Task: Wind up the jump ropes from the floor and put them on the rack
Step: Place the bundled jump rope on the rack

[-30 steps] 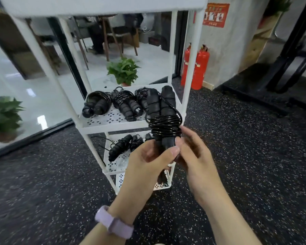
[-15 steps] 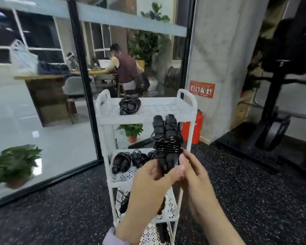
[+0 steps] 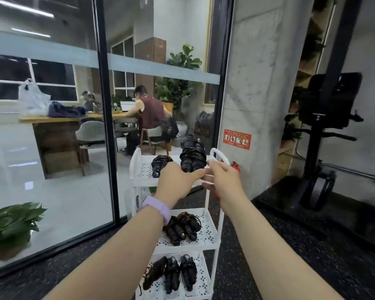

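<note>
Gripping the lower ends of a wound jump rope [image 3: 192, 156], left hand [image 3: 175, 184] fingers curled round the two black handles from the near side, thumb stretched right toward the other hand. Held upright over the right part of the top shelf [image 3: 143, 169] of the white rack [image 3: 213, 245], cord coiled tight round the handles' middle. Right hand [image 3: 222, 180] just beside, fingers bent near the base of the bundle; whether pinching the cord or only touching, cannot tell. Lilac watch band [image 3: 160, 207] on the left wrist. Lying on the same shelf to the left, a second coiled rope [image 3: 158, 164]. Below, more wound ropes on the middle shelf [image 3: 206, 239] and bottom shelf [image 3: 200, 284]. Beyond, a glass wall [image 3: 52, 148], concrete pillar [image 3: 256, 83], speckled black floor [image 3: 268, 256].
</note>
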Available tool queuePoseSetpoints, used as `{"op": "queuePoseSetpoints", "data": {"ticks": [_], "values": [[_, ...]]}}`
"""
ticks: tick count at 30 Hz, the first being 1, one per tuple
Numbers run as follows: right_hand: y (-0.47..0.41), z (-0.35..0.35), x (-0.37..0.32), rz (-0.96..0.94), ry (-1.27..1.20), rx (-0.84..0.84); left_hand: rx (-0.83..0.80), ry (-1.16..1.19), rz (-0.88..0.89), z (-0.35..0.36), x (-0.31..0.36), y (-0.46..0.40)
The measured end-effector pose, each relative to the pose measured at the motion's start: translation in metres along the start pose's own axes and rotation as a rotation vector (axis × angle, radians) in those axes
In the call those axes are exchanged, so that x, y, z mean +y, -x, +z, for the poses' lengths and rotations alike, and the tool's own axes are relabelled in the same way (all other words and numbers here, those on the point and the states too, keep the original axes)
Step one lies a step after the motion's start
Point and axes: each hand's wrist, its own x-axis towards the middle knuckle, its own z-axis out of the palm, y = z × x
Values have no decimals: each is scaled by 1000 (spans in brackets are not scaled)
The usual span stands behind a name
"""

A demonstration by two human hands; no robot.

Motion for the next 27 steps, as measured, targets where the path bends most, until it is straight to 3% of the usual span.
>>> {"op": "queuePoseSetpoints", "data": {"ticks": [13, 19, 27], "values": [[-71, 26, 18, -17, 340, -144, 218, -674, 59, 28, -17, -73], [-93, 31, 39, -105, 525, -65, 284, -1062, 188, 42, -29, -79], [-101, 27, 41, -118, 705, -146, 235, -1123, 152, 45, -37, -86]]}}
